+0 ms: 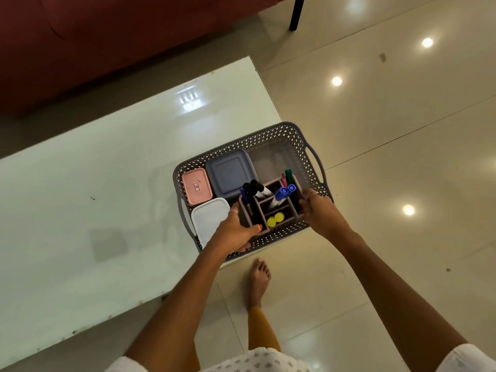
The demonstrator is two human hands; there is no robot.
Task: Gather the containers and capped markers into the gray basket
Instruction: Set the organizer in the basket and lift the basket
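Note:
A gray perforated basket (271, 135) stands at the right end of the white table (107, 183). Inside it lie a pink-lidded container (196, 189), a blue-gray-lidded container (228, 173) and a white-lidded container (209, 220). A mauve divided organizer (279, 218) sits in the basket's near right part, holding black markers (257, 187), blue-capped markers (284, 194), a green marker (288, 177) and two yellow round pieces (276, 219). My left hand (237, 232) grips the organizer's left side. My right hand (316, 208) grips its right side.
A dark red sofa (107, 44) runs behind the table. Glossy cream floor tiles (389, 130) spread to the right, with a black furniture leg (296, 12) at the top. My bare foot (258, 280) stands on the floor just below the basket.

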